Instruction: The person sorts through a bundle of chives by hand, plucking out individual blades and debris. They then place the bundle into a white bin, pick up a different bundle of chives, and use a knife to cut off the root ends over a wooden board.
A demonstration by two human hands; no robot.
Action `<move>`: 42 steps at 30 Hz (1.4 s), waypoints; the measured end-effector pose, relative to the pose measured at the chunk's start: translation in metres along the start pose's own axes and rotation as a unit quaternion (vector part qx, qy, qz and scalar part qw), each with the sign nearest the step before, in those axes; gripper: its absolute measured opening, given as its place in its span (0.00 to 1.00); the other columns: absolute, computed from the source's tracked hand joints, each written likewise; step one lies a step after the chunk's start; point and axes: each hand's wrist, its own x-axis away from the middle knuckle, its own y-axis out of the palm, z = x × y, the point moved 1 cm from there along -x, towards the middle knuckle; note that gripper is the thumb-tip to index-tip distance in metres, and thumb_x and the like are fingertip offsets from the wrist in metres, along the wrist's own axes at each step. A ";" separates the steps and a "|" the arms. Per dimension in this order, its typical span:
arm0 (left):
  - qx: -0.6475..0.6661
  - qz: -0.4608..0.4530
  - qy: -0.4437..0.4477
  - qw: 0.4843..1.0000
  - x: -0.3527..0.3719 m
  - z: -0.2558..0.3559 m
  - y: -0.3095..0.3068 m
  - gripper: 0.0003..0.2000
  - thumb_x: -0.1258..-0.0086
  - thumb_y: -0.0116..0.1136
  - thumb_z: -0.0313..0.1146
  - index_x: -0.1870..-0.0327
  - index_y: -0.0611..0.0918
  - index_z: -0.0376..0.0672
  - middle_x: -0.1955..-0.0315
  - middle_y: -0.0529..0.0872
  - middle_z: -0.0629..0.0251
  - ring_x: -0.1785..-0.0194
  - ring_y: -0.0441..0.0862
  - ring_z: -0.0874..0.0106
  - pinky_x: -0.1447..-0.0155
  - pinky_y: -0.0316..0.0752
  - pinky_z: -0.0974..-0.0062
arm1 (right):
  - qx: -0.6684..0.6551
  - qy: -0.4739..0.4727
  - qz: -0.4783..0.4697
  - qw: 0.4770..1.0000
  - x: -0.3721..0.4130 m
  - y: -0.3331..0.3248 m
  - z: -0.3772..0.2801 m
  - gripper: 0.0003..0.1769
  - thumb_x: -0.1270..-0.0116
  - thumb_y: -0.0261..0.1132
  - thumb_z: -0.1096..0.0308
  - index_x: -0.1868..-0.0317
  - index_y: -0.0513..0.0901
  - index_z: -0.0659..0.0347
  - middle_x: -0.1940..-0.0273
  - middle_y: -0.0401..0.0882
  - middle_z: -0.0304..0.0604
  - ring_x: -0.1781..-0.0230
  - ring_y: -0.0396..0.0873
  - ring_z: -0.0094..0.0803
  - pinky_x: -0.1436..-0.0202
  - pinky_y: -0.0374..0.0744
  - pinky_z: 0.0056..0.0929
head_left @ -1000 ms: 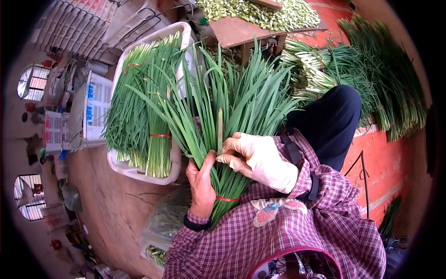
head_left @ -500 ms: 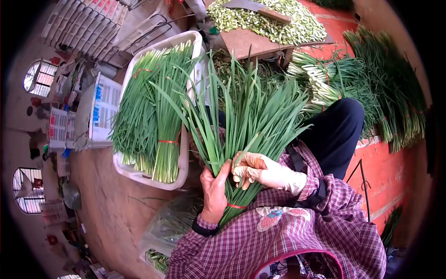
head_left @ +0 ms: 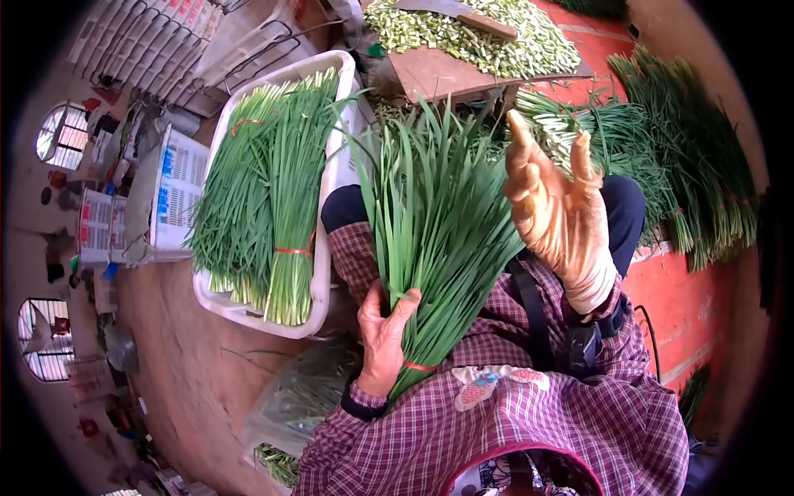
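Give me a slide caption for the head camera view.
Left hand grips a banded chive bunch; gloved right hand held open beside it.

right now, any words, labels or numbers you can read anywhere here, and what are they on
No text here can be read.
White carton beside the tray: blue and red print, too blurred to read.
Smaller printed boxes left of it: print too small to read.
Chive bunch in the left hand: plain red band, no label.
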 end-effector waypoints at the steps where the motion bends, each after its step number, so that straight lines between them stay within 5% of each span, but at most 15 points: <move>1: 0.016 -0.009 0.006 1.000 0.001 -0.004 -0.004 0.13 0.31 0.64 0.31 0.48 0.81 0.39 0.57 0.84 0.71 0.55 0.78 0.80 0.46 0.73 0.78 | 0.020 0.004 -0.010 1.000 -0.002 0.001 0.002 0.35 0.24 0.54 0.48 0.27 0.61 0.61 0.47 0.79 0.44 0.55 0.81 0.37 0.48 0.82 0.37; 4: 0.038 -0.014 0.006 0.999 0.001 -0.002 -0.004 0.14 0.30 0.62 0.34 0.47 0.80 0.38 0.55 0.83 0.70 0.54 0.77 0.80 0.45 0.72 0.78 | 0.373 -0.007 -0.014 0.928 -0.002 -0.018 0.031 0.27 0.25 0.59 0.54 0.33 0.71 0.60 0.51 0.82 0.39 0.55 0.83 0.28 0.47 0.80 0.24; 7: 0.022 -0.007 0.010 1.000 0.001 -0.001 -0.004 0.16 0.28 0.59 0.37 0.45 0.80 0.37 0.54 0.83 0.69 0.52 0.77 0.79 0.44 0.71 0.77 | 0.518 -0.013 0.079 0.852 -0.004 -0.009 0.039 0.17 0.26 0.61 0.60 0.44 0.81 0.60 0.58 0.83 0.32 0.62 0.79 0.14 0.56 0.76 0.13; 20: 0.045 0.076 -0.040 0.995 0.002 -0.006 -0.010 0.17 0.23 0.53 0.42 0.46 0.81 0.37 0.56 0.83 0.70 0.50 0.74 0.78 0.43 0.67 0.76 | 0.641 -0.130 0.033 0.755 -0.037 0.000 0.033 0.12 0.24 0.57 0.64 0.51 0.80 0.63 0.60 0.80 0.34 0.62 0.75 0.17 0.59 0.73 0.16; 27: -0.010 0.057 -0.034 0.998 0.002 -0.006 -0.012 0.18 0.23 0.51 0.43 0.46 0.80 0.35 0.54 0.83 0.67 0.51 0.75 0.76 0.43 0.68 0.74 | 0.711 -0.210 -0.035 0.670 -0.048 0.007 0.045 0.06 0.28 0.60 0.74 0.55 0.81 0.65 0.70 0.79 0.33 0.75 0.71 0.16 0.70 0.74 0.19; 28: -0.003 0.064 -0.030 0.997 0.002 -0.006 -0.011 0.19 0.22 0.51 0.43 0.45 0.80 0.35 0.54 0.83 0.67 0.51 0.76 0.76 0.43 0.68 0.74 | 0.735 -0.128 -0.005 0.666 -0.045 0.015 0.045 0.08 0.26 0.59 0.73 0.52 0.81 0.64 0.60 0.81 0.31 0.63 0.73 0.12 0.62 0.72 0.13; 34: 0.054 0.077 -0.024 0.995 0.004 -0.006 -0.008 0.17 0.24 0.53 0.39 0.42 0.79 0.36 0.52 0.84 0.66 0.49 0.77 0.76 0.40 0.68 0.74 | 0.758 -0.101 -0.006 0.644 -0.059 -0.005 0.046 0.08 0.26 0.57 0.74 0.51 0.80 0.65 0.64 0.80 0.32 0.64 0.74 0.15 0.59 0.75 0.18; 36: 0.051 0.069 -0.013 0.996 0.004 -0.006 -0.008 0.16 0.24 0.54 0.37 0.43 0.79 0.37 0.51 0.84 0.65 0.48 0.77 0.76 0.39 0.68 0.74 | 0.748 -0.118 0.001 0.653 -0.062 -0.009 0.048 0.08 0.30 0.60 0.74 0.53 0.82 0.63 0.72 0.81 0.38 0.76 0.73 0.20 0.68 0.76 0.23; 38: 0.049 0.062 -0.002 0.997 0.003 -0.008 -0.011 0.15 0.25 0.55 0.36 0.44 0.80 0.38 0.51 0.84 0.65 0.47 0.77 0.75 0.38 0.68 0.74 | 0.766 -0.173 -0.033 0.619 -0.064 -0.016 0.046 0.09 0.31 0.61 0.73 0.53 0.82 0.63 0.73 0.81 0.38 0.76 0.73 0.20 0.68 0.76 0.23; 40: 0.072 0.036 -0.010 0.997 0.000 -0.016 -0.018 0.13 0.26 0.56 0.33 0.46 0.80 0.39 0.51 0.84 0.64 0.46 0.77 0.75 0.37 0.67 0.74 | 0.804 -0.113 0.003 0.584 -0.062 -0.014 0.043 0.09 0.31 0.61 0.74 0.52 0.82 0.64 0.73 0.80 0.38 0.76 0.73 0.19 0.68 0.76 0.22; 42: 0.063 0.030 -0.001 0.998 -0.001 -0.012 -0.015 0.12 0.27 0.56 0.33 0.47 0.81 0.39 0.51 0.84 0.64 0.46 0.77 0.75 0.37 0.67 0.73 | 0.785 -0.100 0.008 0.611 -0.062 -0.015 0.043 0.09 0.31 0.61 0.73 0.53 0.82 0.64 0.73 0.79 0.37 0.76 0.73 0.18 0.69 0.75 0.21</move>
